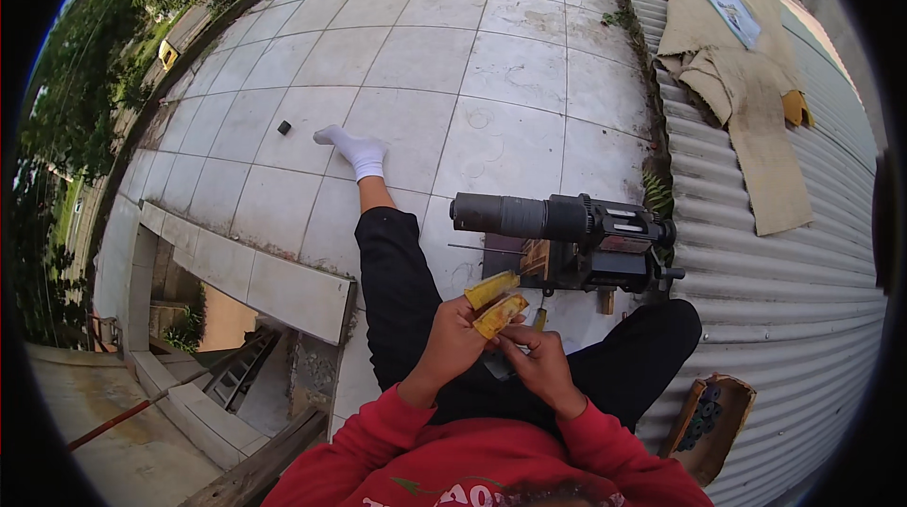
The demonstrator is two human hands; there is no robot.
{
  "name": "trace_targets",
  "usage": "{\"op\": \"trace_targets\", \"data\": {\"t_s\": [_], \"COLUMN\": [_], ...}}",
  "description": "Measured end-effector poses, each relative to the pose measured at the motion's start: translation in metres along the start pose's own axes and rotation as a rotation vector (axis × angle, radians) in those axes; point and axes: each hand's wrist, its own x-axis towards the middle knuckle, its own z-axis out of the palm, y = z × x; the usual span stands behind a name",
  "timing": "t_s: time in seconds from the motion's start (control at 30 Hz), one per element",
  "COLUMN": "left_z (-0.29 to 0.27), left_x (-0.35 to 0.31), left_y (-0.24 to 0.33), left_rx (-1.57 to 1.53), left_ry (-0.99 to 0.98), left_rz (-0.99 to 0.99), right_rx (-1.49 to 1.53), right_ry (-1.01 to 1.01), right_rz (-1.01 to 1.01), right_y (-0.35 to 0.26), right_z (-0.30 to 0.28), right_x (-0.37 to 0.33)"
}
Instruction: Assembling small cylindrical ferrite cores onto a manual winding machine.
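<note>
- Two yellow lengths (499, 316), possibly one folded piece (cannot tell), held on the near side of the black machine (619, 244), toward its barrel end.
- Left hand (448, 341), near-left of the machine: fingers grasping the yellow lengths at their left ends.
- Right hand (540, 356), near side of the machine: thumb and fingers pinched at the lower length's edge, contact partly hidden.
- Handling, judged: light, thin, pliable, likely to crease or tear. Suggested hold: gentle pinch at opposite ends.

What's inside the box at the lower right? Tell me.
Several small, dark round pieces lie bunched inside the box; whatever is beneath them is covered and cannot be seen.
</note>
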Motion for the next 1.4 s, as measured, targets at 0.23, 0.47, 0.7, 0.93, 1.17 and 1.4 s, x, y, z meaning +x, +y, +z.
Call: {"op": "trace_targets", "data": {"t_s": [0.23, 0.47, 0.7, 0.93, 1.17, 1.4], "left_z": [-0.004, -0.010, -0.013, -0.006, 0.002, 0.010], "left_x": [-0.004, -0.019, -0.017, -0.003, 0.013, 0.018], "left_y": [-0.022, -0.024, -0.034, -0.026, -0.020, -0.022], "left_rx": [-0.122, -0.032, 0.034, 0.003, -0.003, -0.047], "left_ry": [0.012, 0.022, -0.014, -0.009, -0.017, -0.022], "left_rz": [0.140, 0.114, 0.033, 0.097, 0.205, 0.225], "right_rx": [-0.444, -1.024, -0.908, -0.920, -0.909, -0.870], "right_ry": [0.508, 0.636, 0.666, 0.730, 0.671, 0.536], "right_rz": [-0.655, -0.295, -0.365, -0.437, -0.454, -0.370], "right_y": [-0.037, -0.051, -0.020, -0.029, -0.044, 0.018], "right_z": [-0.073, -0.161, -0.185, -0.194, -0.218, -0.231], "right_x": [-0.037, -0.023, -0.016, -0.003, 0.051, 0.072]}}
